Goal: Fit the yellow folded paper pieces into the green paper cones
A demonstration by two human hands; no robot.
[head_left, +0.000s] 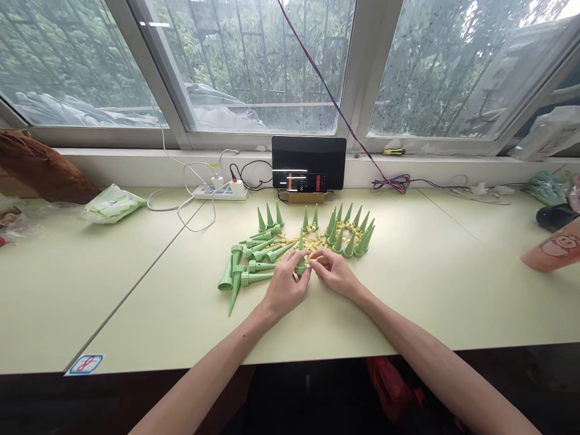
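My left hand (286,285) is closed around the base of a green plastic spike (301,263), which stands point up. Close against it, my right hand (336,273) has thumb and forefinger pinched together on a small yellow piece (312,260), partly hidden by the fingers. Just beyond both hands lies a loose pile of small yellow pieces (318,240). Left of my hands, several green spikes (260,266) lie on their sides in a heap. More green spikes (361,246) stand point up at the right, grouped around further yellow pieces.
Behind the spikes a phone (307,182) leans against a black tablet (309,158) on the pale green table (430,290). A power strip (221,192) with cables is at the back left. A wipes packet (115,203) lies left; a pink cup (553,248) is far right.
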